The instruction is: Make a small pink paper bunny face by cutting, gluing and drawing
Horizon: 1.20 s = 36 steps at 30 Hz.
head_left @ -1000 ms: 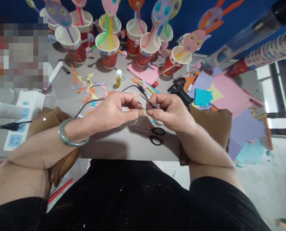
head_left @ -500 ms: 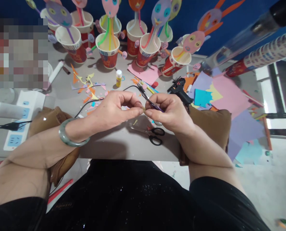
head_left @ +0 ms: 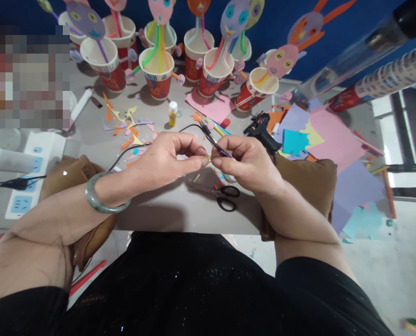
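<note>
Above the table, my left hand (head_left: 171,156) and my right hand (head_left: 248,161) meet fingertip to fingertip. Thumb and forefinger of each are pinched on a tiny yellowish piece (head_left: 209,158), mostly hidden by the fingertips. A slim dark tool (head_left: 213,138) with a shiny edge and a purplish end also rests in my right hand, its tip pointing up and left; its kind is unclear. Black-handled scissors (head_left: 228,198) lie on the table just below my hands. Small paper scraps (head_left: 134,140) are scattered beyond my left hand.
Red paper cups (head_left: 158,84) with paper faces on straws line the back. A glue stick (head_left: 172,114) stands mid-table. To the right are a black glue gun (head_left: 264,133), coloured paper sheets (head_left: 337,135) and a cup stack (head_left: 386,77). A power strip (head_left: 34,172) lies left.
My right fingers have shifted slightly around the tiny piece and the dark tool. My left hand stays almost still, and the things on the table have not moved.
</note>
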Motion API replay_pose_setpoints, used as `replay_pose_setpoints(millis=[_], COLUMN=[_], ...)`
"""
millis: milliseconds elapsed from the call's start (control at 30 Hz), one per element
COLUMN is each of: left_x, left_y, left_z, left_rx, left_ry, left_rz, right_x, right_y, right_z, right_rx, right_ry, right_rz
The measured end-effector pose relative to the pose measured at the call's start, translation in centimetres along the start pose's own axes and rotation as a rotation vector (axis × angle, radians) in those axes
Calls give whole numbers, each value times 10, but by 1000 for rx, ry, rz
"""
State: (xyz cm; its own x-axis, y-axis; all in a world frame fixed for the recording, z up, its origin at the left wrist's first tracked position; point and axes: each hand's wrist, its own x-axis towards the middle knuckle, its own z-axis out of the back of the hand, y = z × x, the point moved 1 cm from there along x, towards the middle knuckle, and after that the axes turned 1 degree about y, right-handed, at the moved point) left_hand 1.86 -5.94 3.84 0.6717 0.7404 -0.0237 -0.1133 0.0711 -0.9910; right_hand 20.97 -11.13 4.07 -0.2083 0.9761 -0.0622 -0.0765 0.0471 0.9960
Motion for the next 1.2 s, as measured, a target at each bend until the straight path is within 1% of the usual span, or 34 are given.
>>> replay_pose_setpoints(millis=[167,400,500,833,1033,1200], left_x=[0,0,0,-1,0,-1], left_y=[-1,-1,0,0,-1,-3], left_z=[0,1,1,0,2,1], left_rx=[9,43,48,39,74,105], left_ry=[13,1,0,6,7,0], left_rz=[-2,1,-11,-18,-37,-35], right_x=[0,1,1,1,2,2], right_y=[-2,-3,-2,-1,-2,0], right_z=[0,0,0,0,0,0], right_rx=[14,36,39,28,49,20], right_ry=[1,-14,3,22,24,34], right_rz=[-8,-29,-34,-20,-6,-5])
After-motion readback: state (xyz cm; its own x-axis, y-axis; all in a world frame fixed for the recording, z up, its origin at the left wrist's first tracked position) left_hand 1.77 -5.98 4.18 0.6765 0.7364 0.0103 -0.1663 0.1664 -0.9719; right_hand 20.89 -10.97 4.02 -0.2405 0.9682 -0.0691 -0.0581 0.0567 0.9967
